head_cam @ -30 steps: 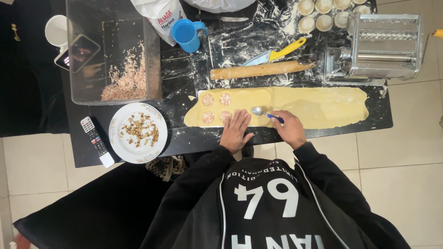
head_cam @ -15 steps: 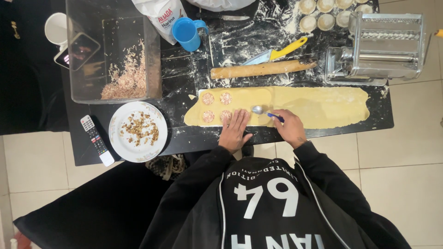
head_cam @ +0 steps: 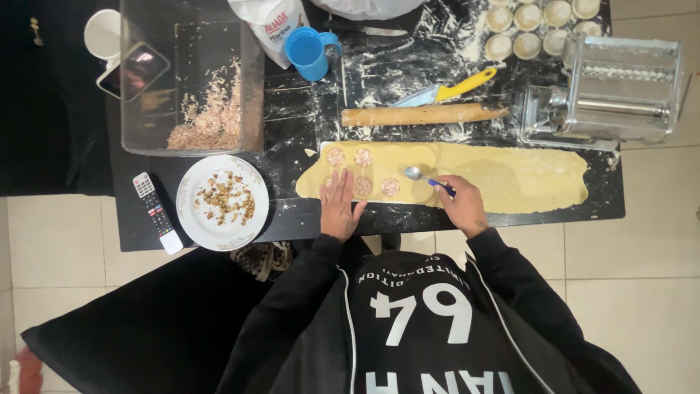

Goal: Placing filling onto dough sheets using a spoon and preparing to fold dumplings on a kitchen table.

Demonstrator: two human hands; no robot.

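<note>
A: What were the hands doing?

B: The left hand (head_cam: 341, 208) lay flat, fingers (head_cam: 337, 186) spread a little and holding nothing, resting on the near edge of the dough sheet (head_cam: 510, 175) beside the dabs of filling (head_cam: 362, 157). The right hand (head_cam: 463, 204) had its fingers closed around the blue handle of a spoon (head_cam: 426, 177), whose bowl sat just over the dough, right of the dabs.

A: And the arms?

B: Both reached forward from black sleeves, wrists at the counter (head_cam: 292, 219) edge.

A: What lay left of the dough?

B: A white plate (head_cam: 191, 219) with chopped nuts on it, and a remote (head_cam: 157, 211) beside that.

A: Further back?

B: A rolling pin (head_cam: 423, 114) lay beyond the dough, with a yellow-handled scraper (head_cam: 452, 89) behind it. A clear tub (head_cam: 146, 109) held shredded pale filling heaped in one corner. A blue cup (head_cam: 306, 52) stood near a flour bag (head_cam: 271, 29); I could not tell what the cup held. At the far right stood a metal pasta roller (head_cam: 620, 91), with filled dough rounds (head_cam: 536, 29) behind it.
</note>
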